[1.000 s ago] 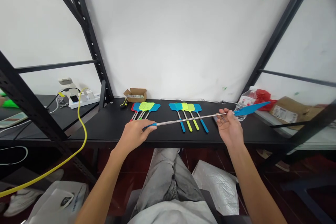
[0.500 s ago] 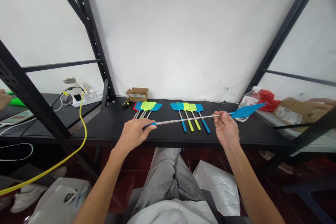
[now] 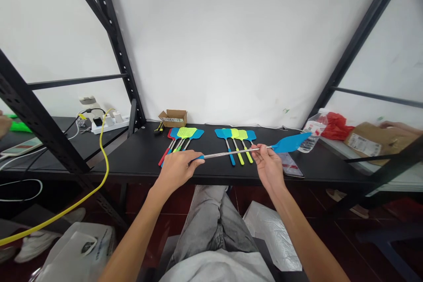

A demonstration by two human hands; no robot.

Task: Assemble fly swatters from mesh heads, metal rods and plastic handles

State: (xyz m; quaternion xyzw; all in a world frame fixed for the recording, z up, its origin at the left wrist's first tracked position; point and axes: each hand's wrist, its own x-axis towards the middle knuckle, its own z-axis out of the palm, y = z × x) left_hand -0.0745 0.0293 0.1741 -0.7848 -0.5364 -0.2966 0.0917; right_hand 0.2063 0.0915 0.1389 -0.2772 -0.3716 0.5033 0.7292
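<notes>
A blue fly swatter with a thin metal shaft is held nearly level above the front of the black table. My left hand is closed round its blue handle. The fingers of my right hand pinch the shaft just below the blue head. Behind my left hand lies a fanned group of fly swatters in red, blue and yellow-green; some of their handles are hidden by that hand. Another fan of blue and yellow-green fly swatters lies on the table, between my hands and behind the held shaft.
A small open cardboard box stands by the wall. To the right are a phone, a plastic bottle, a red bag and a brown package. A power strip and a yellow cable lie left, beyond the black frame.
My right hand has moved left with the shaft, and the swatter is shorter between my hands. My left hand has shifted slightly right. The bottle and phone show more fully.
</notes>
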